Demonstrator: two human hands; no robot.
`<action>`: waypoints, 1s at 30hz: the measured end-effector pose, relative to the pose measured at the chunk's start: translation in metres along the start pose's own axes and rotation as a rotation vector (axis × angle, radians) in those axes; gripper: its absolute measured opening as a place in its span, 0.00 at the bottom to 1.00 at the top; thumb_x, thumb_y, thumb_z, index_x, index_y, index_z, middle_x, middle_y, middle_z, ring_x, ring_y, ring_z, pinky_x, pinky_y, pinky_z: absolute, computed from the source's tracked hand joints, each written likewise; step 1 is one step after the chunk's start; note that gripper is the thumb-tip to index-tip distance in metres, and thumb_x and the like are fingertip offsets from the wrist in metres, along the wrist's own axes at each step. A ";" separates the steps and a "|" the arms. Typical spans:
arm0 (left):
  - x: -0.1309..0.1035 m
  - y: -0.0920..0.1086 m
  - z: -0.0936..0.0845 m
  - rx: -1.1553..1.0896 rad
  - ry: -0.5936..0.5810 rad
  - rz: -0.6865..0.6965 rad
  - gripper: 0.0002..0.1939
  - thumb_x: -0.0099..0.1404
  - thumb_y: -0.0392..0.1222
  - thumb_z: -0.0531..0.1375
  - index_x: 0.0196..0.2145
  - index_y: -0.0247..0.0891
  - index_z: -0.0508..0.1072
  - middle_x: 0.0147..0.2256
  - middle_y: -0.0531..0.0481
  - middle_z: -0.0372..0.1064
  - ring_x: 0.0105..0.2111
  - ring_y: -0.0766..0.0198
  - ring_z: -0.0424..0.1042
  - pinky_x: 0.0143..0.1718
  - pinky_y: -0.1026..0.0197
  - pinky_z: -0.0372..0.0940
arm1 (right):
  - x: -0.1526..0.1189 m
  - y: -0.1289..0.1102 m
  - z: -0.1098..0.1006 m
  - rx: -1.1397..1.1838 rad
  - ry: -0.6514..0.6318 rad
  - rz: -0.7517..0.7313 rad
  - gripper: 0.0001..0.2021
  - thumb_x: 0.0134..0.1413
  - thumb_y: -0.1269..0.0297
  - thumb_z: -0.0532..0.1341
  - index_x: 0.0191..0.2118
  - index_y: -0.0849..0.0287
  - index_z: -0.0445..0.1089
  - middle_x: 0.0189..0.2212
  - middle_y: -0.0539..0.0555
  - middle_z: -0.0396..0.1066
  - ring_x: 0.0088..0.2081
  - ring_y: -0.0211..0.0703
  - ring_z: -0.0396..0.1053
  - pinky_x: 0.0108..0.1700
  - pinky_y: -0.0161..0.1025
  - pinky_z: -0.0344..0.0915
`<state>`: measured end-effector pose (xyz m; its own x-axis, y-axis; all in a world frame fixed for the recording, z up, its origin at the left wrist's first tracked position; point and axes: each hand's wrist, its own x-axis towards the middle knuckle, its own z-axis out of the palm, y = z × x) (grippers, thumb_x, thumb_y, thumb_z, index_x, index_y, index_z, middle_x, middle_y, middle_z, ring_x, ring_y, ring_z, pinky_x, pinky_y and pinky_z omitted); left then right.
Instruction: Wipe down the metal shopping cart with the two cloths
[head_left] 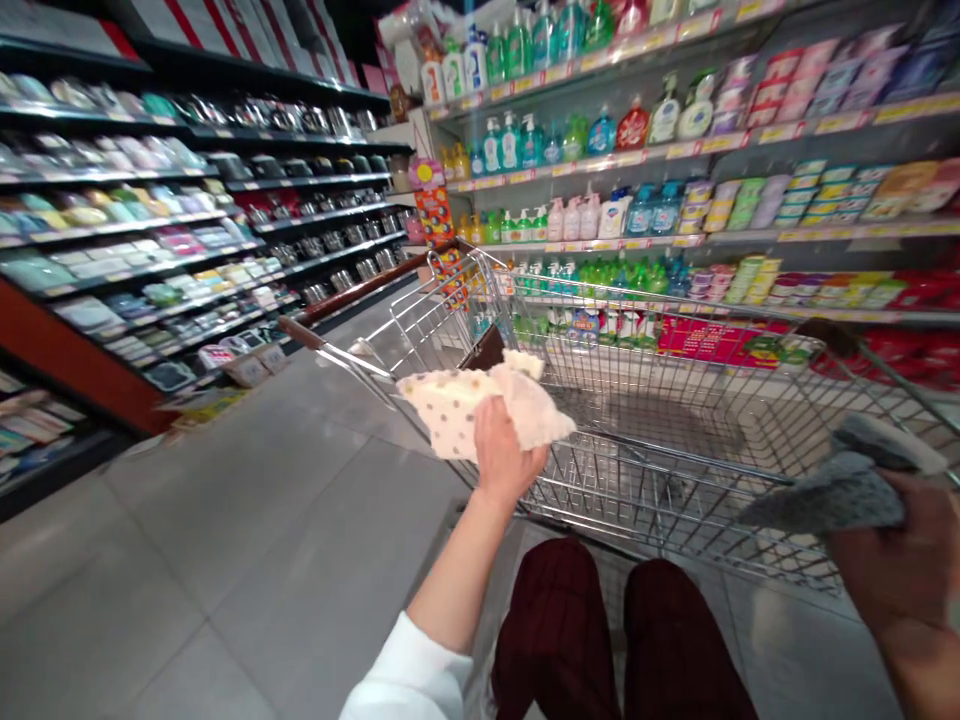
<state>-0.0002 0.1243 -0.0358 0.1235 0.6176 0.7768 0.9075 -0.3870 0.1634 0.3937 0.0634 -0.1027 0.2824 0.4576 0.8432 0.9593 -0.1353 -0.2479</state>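
Observation:
My left hand (504, 450) is closed around a cream cloth with grey dots (450, 405), which drapes over the near side of a metal shopping cart (660, 450). Part of the cloth is bunched above my fingers. At the right edge, my right hand (904, 545) grips a grey fuzzy cloth (840, 495) by the cart's near right rim. A pale edge shows on the grey cloth, and my right fingers are partly hidden and dim.
A brown cart handle (360, 292) is at the left end. Behind the cart, shelves hold pump bottles (517, 45) and packaged soaps (802, 190). Shelves with cookware (262, 110) line the left. Grey tiled floor (247, 530) lies below.

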 end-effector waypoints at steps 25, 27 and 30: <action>0.028 0.101 0.014 0.182 -0.227 0.170 0.17 0.71 0.45 0.48 0.30 0.39 0.73 0.28 0.47 0.67 0.32 0.58 0.66 0.33 0.56 0.49 | 0.037 -0.144 -0.050 0.181 -0.541 -0.240 0.12 0.47 0.72 0.56 0.39 0.58 0.69 0.38 0.58 0.70 0.45 0.52 0.63 0.51 0.47 0.55; 0.025 0.116 0.019 0.163 -0.223 0.179 0.18 0.71 0.44 0.47 0.30 0.39 0.72 0.29 0.47 0.67 0.32 0.57 0.66 0.33 0.56 0.49 | 0.038 -0.168 -0.048 0.204 -0.579 -0.243 0.10 0.48 0.72 0.56 0.38 0.58 0.68 0.38 0.58 0.70 0.45 0.52 0.62 0.53 0.49 0.53; 0.024 0.114 0.023 0.192 -0.185 0.220 0.17 0.71 0.44 0.48 0.29 0.39 0.72 0.28 0.47 0.67 0.31 0.58 0.65 0.33 0.55 0.48 | 0.037 -0.171 -0.042 0.212 -0.608 -0.242 0.11 0.49 0.70 0.57 0.41 0.56 0.67 0.38 0.55 0.70 0.45 0.50 0.63 0.59 0.52 0.48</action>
<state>0.1158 0.1104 -0.0126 0.3797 0.6541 0.6542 0.9078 -0.3997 -0.1273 0.2400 0.0666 -0.0093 -0.0489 0.8733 0.4848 0.9572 0.1795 -0.2268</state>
